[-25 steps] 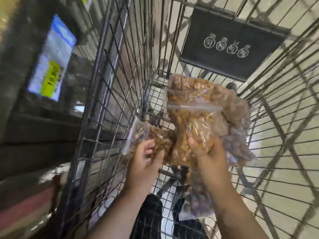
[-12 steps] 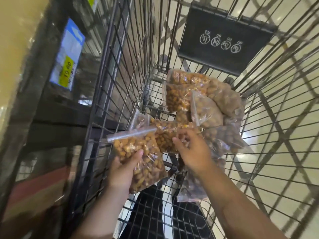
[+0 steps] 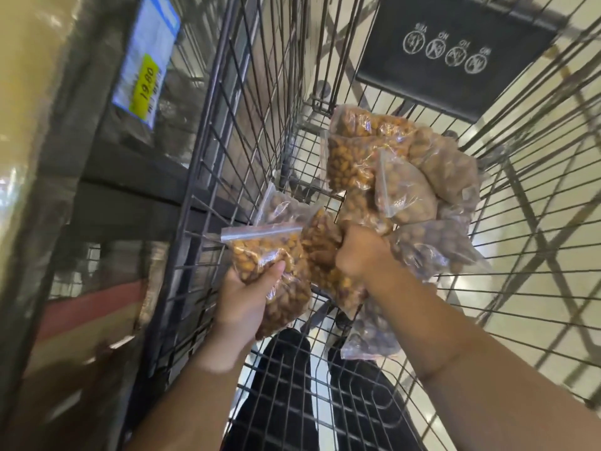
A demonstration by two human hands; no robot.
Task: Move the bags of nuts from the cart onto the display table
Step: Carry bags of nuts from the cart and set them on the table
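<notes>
Inside the wire cart [image 3: 208,177], my left hand [image 3: 247,297] grips a clear zip bag of golden nuts [image 3: 260,252] held upright near the cart's left wall. Just to its right, my right hand [image 3: 361,252] is closed round a second bag of golden nuts [image 3: 328,275] that hangs below my fist. Behind my hands lies a heap of several more nut bags [image 3: 406,177], some golden, some pale brown, some dark. Another dark bag [image 3: 370,336] lies on the cart floor under my right forearm.
A black flap with white pictograms [image 3: 455,56] hangs at the cart's far end. Left of the cart stands a dark display stand [image 3: 107,196] with a blue and yellow price tag [image 3: 146,60] reading 19.80. Dark trouser legs show through the cart floor [image 3: 286,402].
My left hand took a golden bag and drew it left, away from the heap. My right hand dropped lower and closed round a second golden bag.
</notes>
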